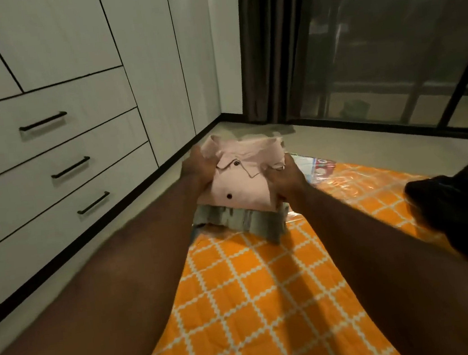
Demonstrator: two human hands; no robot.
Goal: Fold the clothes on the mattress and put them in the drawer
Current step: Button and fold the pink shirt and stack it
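Note:
A folded pink shirt (242, 182) with dark buttons lies on top of a folded grey-green garment (241, 225), the two forming a stack above the far end of the orange checked mattress (257, 307). My left hand (199, 171) grips the stack's left side, thumb on the pink shirt. My right hand (286, 178) grips its right side the same way. The stack looks slightly lifted, though blur hides its underside. Three white drawers with black handles (78, 167) stand shut in the wardrobe on the left.
A dark garment (466, 207) lies on the mattress at the right edge. A plastic package (317, 167) sits past the mattress's far end. A strip of pale floor (156, 198) runs between mattress and wardrobe. Curtain and glass doors (359, 58) close off the far side.

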